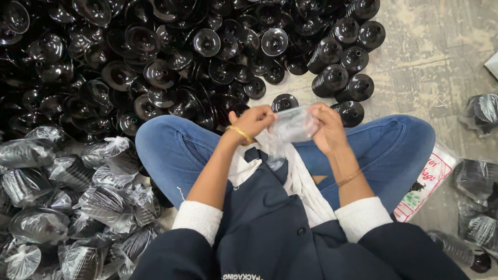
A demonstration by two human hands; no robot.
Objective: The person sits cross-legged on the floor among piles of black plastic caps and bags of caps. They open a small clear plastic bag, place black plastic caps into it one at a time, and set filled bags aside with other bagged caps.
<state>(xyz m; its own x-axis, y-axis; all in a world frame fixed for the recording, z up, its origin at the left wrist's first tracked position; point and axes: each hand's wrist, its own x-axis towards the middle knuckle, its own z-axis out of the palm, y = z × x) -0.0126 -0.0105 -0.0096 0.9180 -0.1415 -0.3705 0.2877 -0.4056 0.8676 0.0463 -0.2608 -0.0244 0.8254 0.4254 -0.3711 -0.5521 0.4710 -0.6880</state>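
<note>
dark jacket (270,228) with white cuffs fills the bottom edge, nearest the lens; its print is cut off by the frame. person sits cross-legged in blue jeans (171,150) on a worn concrete floor (441,57). left hand (254,122), gold bangle on the wrist, and right hand (327,127) both pinch a small clear plastic bag (293,124), held just above the lap between the knees, fingers closed on its edges. can't tell if anything is inside it; the film is too glossy. more clear bags (295,176) lie bunched in the lap under it. ahead: big loose pile of black plastic spools (155,62), a few stacked in columns (337,72) near the right knee. left side: heap of filled clear bags (78,202), each holding black spools, contents blurred by wrinkled film. right edge: more filled bags (480,176), partly cut off. flat printed packet of bags (425,184) sticks out from under the right knee, mostly hidden.
</note>
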